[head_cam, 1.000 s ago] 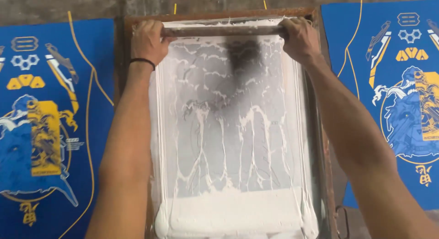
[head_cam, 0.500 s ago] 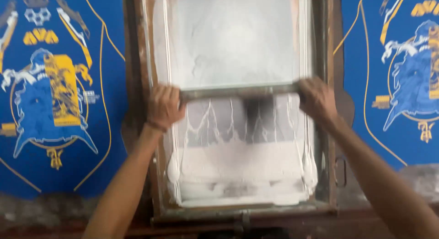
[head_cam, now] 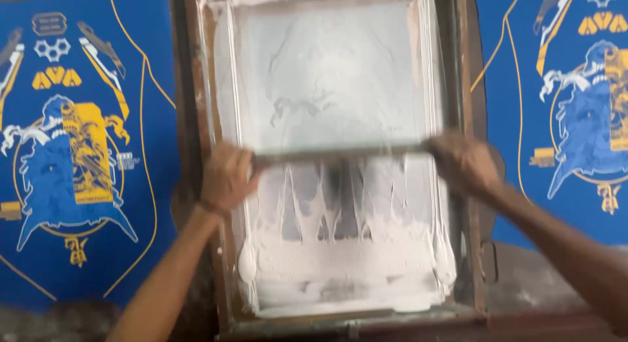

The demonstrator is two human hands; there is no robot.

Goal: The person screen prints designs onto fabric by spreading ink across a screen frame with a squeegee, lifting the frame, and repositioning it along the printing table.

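both hands are smeared by motion blur, the right hand (head_cam: 463, 162) worse than the left hand (head_cam: 226, 178), so finger positions on the squeegee (head_cam: 340, 150) are unclear. the screen frame (head_cam: 196, 119) loses its top edge, and both blue printed panels (head_cam: 78, 152) are cropped at the sides.

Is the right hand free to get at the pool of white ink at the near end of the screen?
Probably not: right hand and left hand both grip the squeegee; the white ink pool lies open below.

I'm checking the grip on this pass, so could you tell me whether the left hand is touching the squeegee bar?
Touching. The head view shows the left hand closed around the left end of the squeegee bar, no gap visible, though the frame is slightly blurred.
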